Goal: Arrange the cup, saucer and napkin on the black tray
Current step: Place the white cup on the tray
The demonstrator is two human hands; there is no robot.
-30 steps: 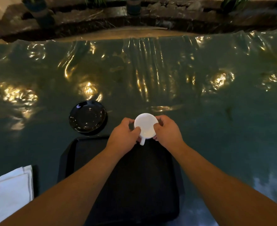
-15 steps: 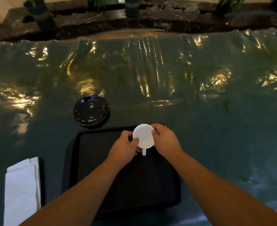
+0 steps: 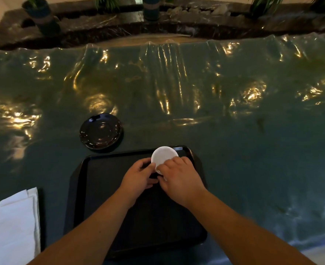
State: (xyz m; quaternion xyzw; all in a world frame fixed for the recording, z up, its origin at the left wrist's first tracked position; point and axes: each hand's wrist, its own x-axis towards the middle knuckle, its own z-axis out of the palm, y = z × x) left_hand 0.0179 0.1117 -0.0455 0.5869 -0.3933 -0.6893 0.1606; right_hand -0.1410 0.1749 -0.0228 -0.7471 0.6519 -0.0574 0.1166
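on one black tray (image 3: 104,197), both hands' fingers (image 3: 150,166) close around one white cup (image 3: 163,155).

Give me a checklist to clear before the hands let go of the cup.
1. Cup over the black tray: ok, at its far right corner.
2. Cup resting on tray floor: cannot tell.
3. Left hand and right hand both on cup: ok.
4. Saucer on tray: not ok, on the table beyond.
5. Napkin on tray: not ok, lying left of it.
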